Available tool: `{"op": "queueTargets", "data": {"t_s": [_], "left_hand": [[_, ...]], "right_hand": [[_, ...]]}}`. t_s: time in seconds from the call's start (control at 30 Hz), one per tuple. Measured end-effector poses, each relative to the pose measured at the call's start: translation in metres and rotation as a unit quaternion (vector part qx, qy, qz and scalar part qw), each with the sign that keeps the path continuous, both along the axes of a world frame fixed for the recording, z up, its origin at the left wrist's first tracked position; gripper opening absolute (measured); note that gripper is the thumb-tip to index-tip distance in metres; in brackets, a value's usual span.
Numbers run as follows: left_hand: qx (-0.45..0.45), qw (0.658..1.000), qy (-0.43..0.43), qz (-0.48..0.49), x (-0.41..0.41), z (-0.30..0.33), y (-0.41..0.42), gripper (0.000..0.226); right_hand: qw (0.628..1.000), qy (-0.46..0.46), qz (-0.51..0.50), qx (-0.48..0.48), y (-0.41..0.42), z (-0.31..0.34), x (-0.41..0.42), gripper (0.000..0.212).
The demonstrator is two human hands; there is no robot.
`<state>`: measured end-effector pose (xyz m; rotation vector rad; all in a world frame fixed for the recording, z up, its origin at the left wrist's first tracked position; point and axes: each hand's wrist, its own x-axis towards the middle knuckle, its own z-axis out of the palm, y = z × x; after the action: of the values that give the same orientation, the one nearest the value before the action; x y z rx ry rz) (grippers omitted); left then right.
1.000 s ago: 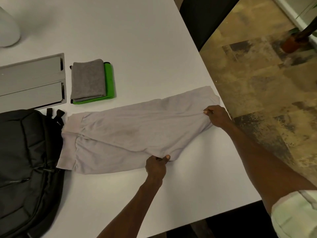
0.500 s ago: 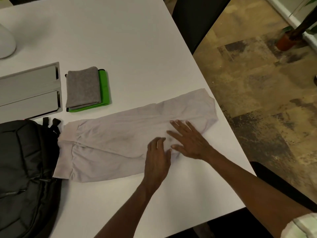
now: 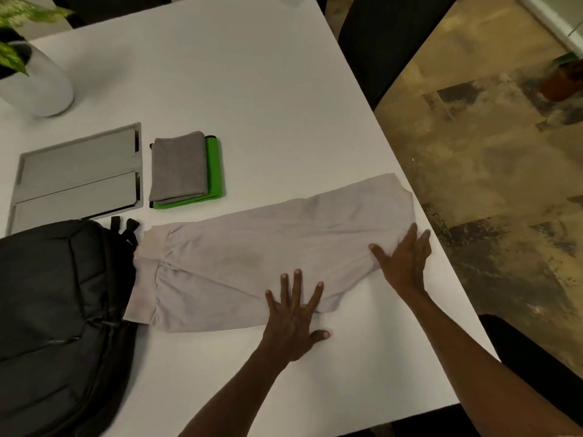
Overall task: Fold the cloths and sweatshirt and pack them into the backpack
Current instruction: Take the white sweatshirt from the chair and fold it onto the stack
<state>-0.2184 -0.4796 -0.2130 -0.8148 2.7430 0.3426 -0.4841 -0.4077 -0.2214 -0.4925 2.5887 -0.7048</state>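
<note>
A pale sweatshirt [image 3: 252,247] lies folded into a long strip across the white table [image 3: 252,89], its left end touching the black backpack [image 3: 56,310]. My left hand [image 3: 293,320] presses flat on its near edge, fingers spread. My right hand [image 3: 405,263] lies flat on the strip's right end, fingers straight. Behind the sweatshirt sits a folded grey cloth [image 3: 178,167] stacked on a folded green cloth [image 3: 214,171].
A grey metal cover plate [image 3: 75,175] is set in the table left of the cloths. A white plant pot [image 3: 34,83] stands at the far left. The table's right edge runs close to my right hand, with dark chairs [image 3: 388,36] and floor beyond.
Both hands let go of the sweatshirt's pinched edges and now press flat on it. My right hand slid toward the right end and my left toward the near edge.
</note>
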Motion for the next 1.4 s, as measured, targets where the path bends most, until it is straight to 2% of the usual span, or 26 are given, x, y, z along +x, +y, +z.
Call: {"op": "queueTargets", "data": {"t_s": [0.13,0.2,0.27,0.33,0.4,0.43,0.47,0.5,0.57,0.67,0.73,0.8,0.87,0.93,1.0,1.07,1.17,1.27,1.4], "left_hand": [[0.037,0.999,-0.012,-0.03,0.003,0.004,0.0,0.106],[0.061,0.997,-0.014,-0.034,0.004,0.008,-0.003,0.104],[0.077,0.997,0.003,-0.023,0.007,0.014,-0.008,0.1],[0.099,0.995,0.032,0.002,0.012,0.018,-0.016,0.097],[0.154,0.982,0.087,0.06,0.013,0.027,-0.027,0.095],[0.209,0.963,0.121,0.118,0.011,0.035,-0.034,0.093],[0.28,0.929,0.15,0.191,0.007,0.044,-0.042,0.089],[0.35,0.881,0.178,0.264,0.001,0.054,-0.052,0.081],[0.455,0.763,0.244,0.39,-0.007,0.07,-0.074,0.067],[0.575,0.606,0.31,0.454,-0.011,0.091,-0.109,0.08],[0.627,0.53,0.335,0.463,-0.009,0.105,-0.132,0.087],[0.658,0.491,0.349,0.452,-0.007,0.118,-0.152,0.08],[0.663,0.48,0.365,0.444,-0.001,0.126,-0.168,0.064],[0.657,0.463,0.391,0.448,0.01,0.126,-0.183,0.06],[0.654,0.444,0.404,0.461,0.03,0.123,-0.198,0.056],[0.644,0.443,0.405,0.473,0.054,0.118,-0.21,0.043],[0.632,0.427,0.42,0.491,0.087,0.11,-0.226,0.035],[0.627,0.414,0.427,0.503,0.114,0.105,-0.238,0.039],[0.613,0.4,0.43,0.528,0.144,0.093,-0.251,0.036]], "right_hand": [[0.977,-0.087,-0.17,-0.099,-0.022,0.018,0.012,0.107],[0.942,-0.154,-0.264,-0.141,-0.029,0.016,0.003,0.101],[0.891,-0.242,-0.325,-0.204,-0.032,0.014,-0.01,0.091],[0.85,-0.323,-0.323,-0.262,-0.034,0.016,-0.02,0.079],[0.844,-0.346,-0.283,-0.295,-0.038,0.024,-0.022,0.079],[0.852,-0.341,-0.261,-0.3,-0.043,0.033,-0.019,0.081],[0.863,-0.326,-0.236,-0.305,-0.048,0.042,-0.015,0.08],[0.876,-0.308,-0.208,-0.307,-0.055,0.054,-0.008,0.075],[0.91,-0.265,-0.134,-0.291,-0.073,0.083,0.014,0.068],[0.954,-0.172,0.019,-0.246,-0.102,0.114,0.063,0.074],[0.964,-0.104,0.115,-0.217,-0.123,0.127,0.097,0.079],[0.958,-0.08,0.192,-0.199,-0.141,0.133,0.13,0.072],[0.945,-0.063,0.262,-0.187,-0.154,0.135,0.168,0.052],[0.922,0.075,0.346,-0.158,-0.165,0.12,0.203,0.06],[0.898,0.14,0.389,-0.153,-0.175,0.102,0.231,0.061],[0.881,0.177,0.419,-0.13,-0.186,0.094,0.252,0.055],[0.848,0.255,0.456,-0.091,-0.196,0.091,0.278,0.062],[0.833,0.286,0.464,-0.098,-0.204,0.082,0.302,0.066],[0.817,0.274,0.495,-0.108,-0.218,0.071,0.328,0.067]]}}
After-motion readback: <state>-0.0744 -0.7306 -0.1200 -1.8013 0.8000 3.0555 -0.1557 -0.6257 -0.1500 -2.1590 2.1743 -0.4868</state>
